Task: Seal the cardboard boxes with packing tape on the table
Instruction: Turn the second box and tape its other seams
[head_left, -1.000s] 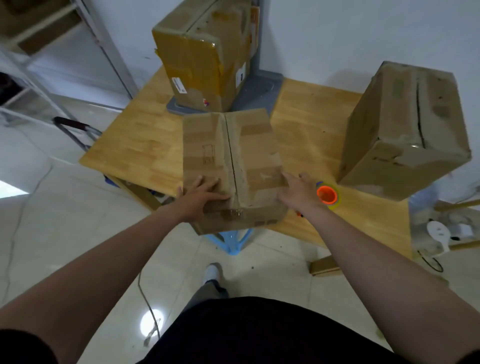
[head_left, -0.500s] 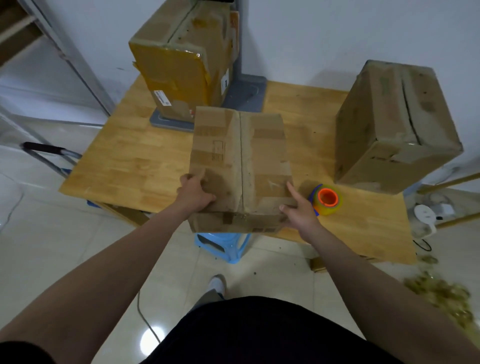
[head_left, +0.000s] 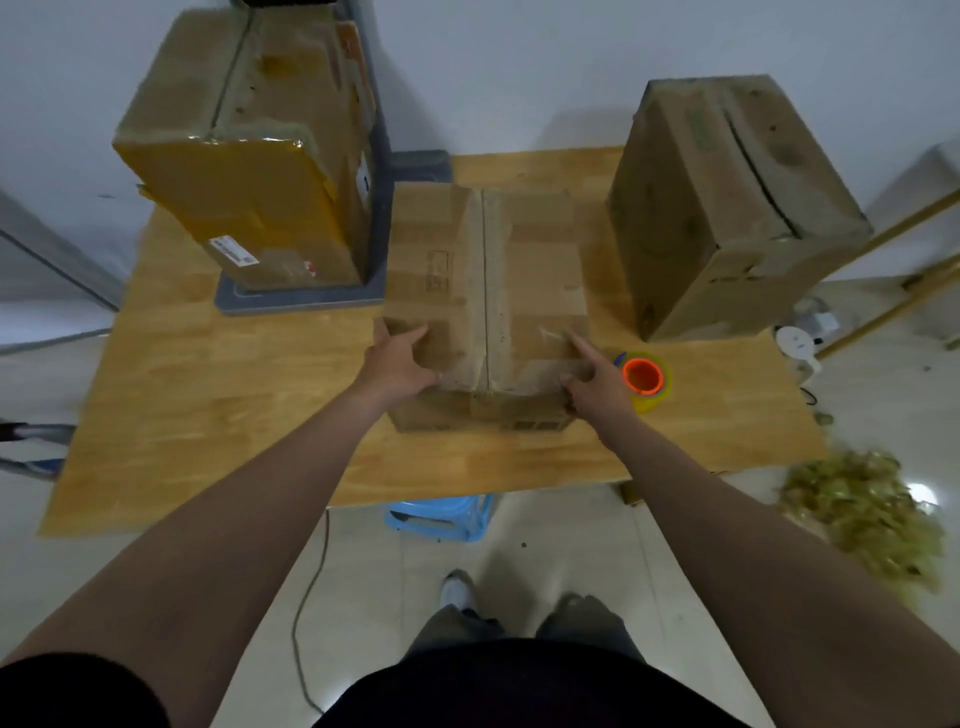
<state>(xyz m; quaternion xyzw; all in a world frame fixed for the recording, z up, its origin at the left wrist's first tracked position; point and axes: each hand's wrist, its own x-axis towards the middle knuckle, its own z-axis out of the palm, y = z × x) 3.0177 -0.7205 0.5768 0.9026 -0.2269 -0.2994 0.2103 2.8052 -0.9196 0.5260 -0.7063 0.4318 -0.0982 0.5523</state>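
Observation:
A brown cardboard box (head_left: 483, 291) with its two top flaps closed along a centre seam sits on the wooden table (head_left: 218, 395). My left hand (head_left: 397, 364) grips its near left corner. My right hand (head_left: 595, 382) holds the near right corner, fingers curled over the edge. A roll of packing tape (head_left: 645, 380) with an orange core lies on the table just right of my right hand. A taped yellow-brown box (head_left: 260, 150) stands at the back left on a grey base. Another brown box (head_left: 727, 208) with an open top seam stands at the back right.
A blue plastic stool (head_left: 441, 517) sits under the table's near edge. A heap of crumpled tape scraps (head_left: 867, 514) lies on the floor at the right. A cable (head_left: 306, 597) runs across the tiles. White wall behind the table.
The middle box has been pulled onto the table from its overhanging corner and turned square to me. Both hands stayed on its near corners. The camera view shifted left to centre the table.

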